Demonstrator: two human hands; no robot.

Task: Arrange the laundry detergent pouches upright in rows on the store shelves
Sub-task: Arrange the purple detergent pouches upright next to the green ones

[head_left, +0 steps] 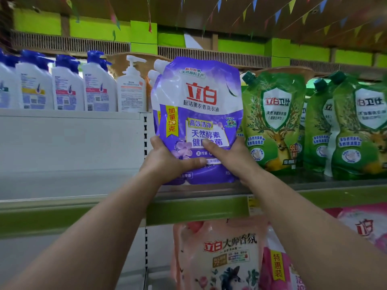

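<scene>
A purple and white detergent pouch (pixel 199 105) stands upright on the middle shelf (pixel 314 185), its base at the shelf's front edge. My left hand (pixel 167 160) grips its lower left corner and my right hand (pixel 230 158) grips its lower right side, thumb across the front. A second purple pouch (pixel 154 88) shows just behind it on the left, mostly hidden. Green detergent pouches (pixel 274 120) stand upright in a row to the right, touching the purple one's side.
White shampoo bottles with blue caps (pixel 69 86) and a white pump bottle (pixel 130 88) line the upper left shelf. Pink pouches (pixel 222 256) stand on the shelf below. The left bay of the middle shelf (pixel 62 185) holds nothing. Bunting hangs overhead.
</scene>
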